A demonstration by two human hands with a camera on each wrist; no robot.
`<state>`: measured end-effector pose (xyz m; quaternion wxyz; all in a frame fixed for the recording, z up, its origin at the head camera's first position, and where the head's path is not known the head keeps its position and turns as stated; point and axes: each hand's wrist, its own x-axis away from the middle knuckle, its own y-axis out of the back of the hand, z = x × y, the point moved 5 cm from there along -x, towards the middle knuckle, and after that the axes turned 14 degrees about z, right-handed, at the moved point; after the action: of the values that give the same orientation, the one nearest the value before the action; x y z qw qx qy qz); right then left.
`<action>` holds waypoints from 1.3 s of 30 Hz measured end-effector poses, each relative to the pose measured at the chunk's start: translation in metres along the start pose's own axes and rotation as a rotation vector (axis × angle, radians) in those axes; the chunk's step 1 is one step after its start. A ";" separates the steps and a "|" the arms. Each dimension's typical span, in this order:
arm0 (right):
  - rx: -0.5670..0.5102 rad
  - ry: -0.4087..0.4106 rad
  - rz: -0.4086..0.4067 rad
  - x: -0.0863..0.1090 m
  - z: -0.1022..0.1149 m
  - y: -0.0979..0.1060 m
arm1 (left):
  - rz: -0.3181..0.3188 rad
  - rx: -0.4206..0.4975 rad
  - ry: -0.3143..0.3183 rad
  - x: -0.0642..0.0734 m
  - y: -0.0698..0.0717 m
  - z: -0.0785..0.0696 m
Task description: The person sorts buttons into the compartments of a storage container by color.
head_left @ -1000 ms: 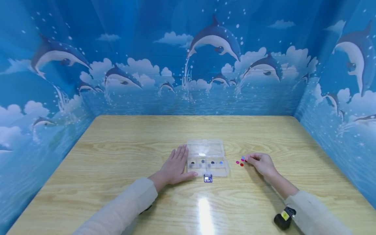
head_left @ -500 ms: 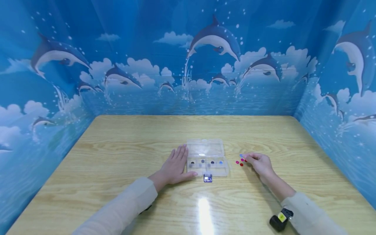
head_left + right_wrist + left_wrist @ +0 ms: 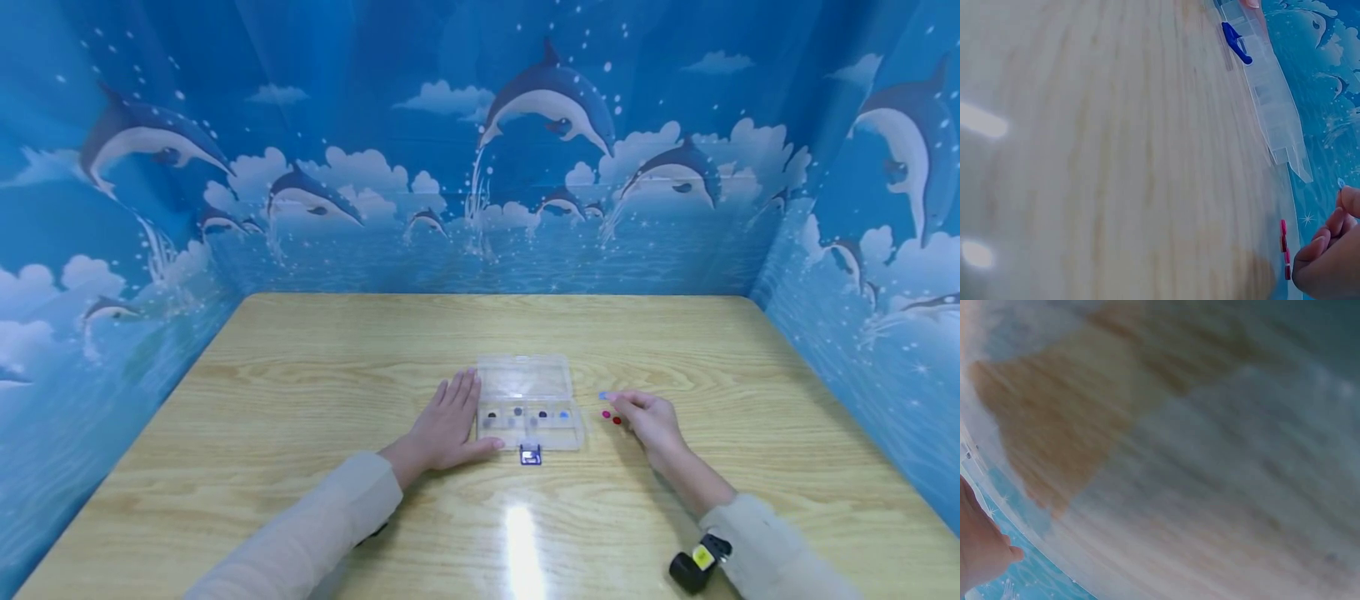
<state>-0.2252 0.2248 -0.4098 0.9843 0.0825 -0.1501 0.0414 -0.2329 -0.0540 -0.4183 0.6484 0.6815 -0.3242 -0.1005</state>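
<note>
My left hand (image 3: pixel 447 425) lies flat on the table with fingers spread, along the left side of a clear plastic compartment box (image 3: pixel 487 437); its thumb reaches the near left corner. The box stands with its lid (image 3: pixel 525 377) folded back and a blue latch (image 3: pixel 530 455) at the front. Small dark, grey and blue round pieces sit in its compartments. To the right of the box, my right hand (image 3: pixel 651 423) pinches a small blue disc (image 3: pixel 1341 183) between thumb and fingertip. Just below it lie a pink disc (image 3: pixel 606 414) and a red disc (image 3: pixel 617 421).
The pale wood table (image 3: pixel 337 333) is backed by a blue dolphin curtain (image 3: pixel 420 250). In the right wrist view, several red and pink discs (image 3: pixel 1284 244) lie in a row near the hand. A black wrist camera (image 3: pixel 693 571) hangs at my right sleeve.
My right hand has shifted left towards the box, taking the blue disc away from among the red and pink ones. My left hand and the box stay put.
</note>
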 end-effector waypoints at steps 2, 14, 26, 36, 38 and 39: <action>-0.008 -0.003 0.005 0.000 0.000 -0.002 | -0.004 -0.004 -0.003 0.000 0.000 0.000; -0.009 0.007 0.005 -0.004 0.000 -0.015 | -0.017 -0.005 -0.014 0.000 0.001 0.000; 0.023 0.002 -0.003 -0.006 0.000 -0.029 | -0.014 -0.009 -0.011 0.002 0.002 -0.001; 0.129 -0.011 -0.005 -0.009 0.001 -0.038 | -0.053 0.036 -0.045 0.004 0.003 -0.001; 0.146 -0.013 0.000 -0.008 0.001 -0.039 | -0.060 0.041 -0.049 0.004 0.003 -0.001; 0.148 -0.014 0.002 -0.008 0.001 -0.040 | -0.065 0.045 -0.052 0.004 0.003 -0.001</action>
<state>-0.2294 0.1849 -0.4169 0.9744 0.1554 -0.1538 0.0527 -0.2299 -0.0555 -0.4147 0.6206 0.7033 -0.3207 -0.1320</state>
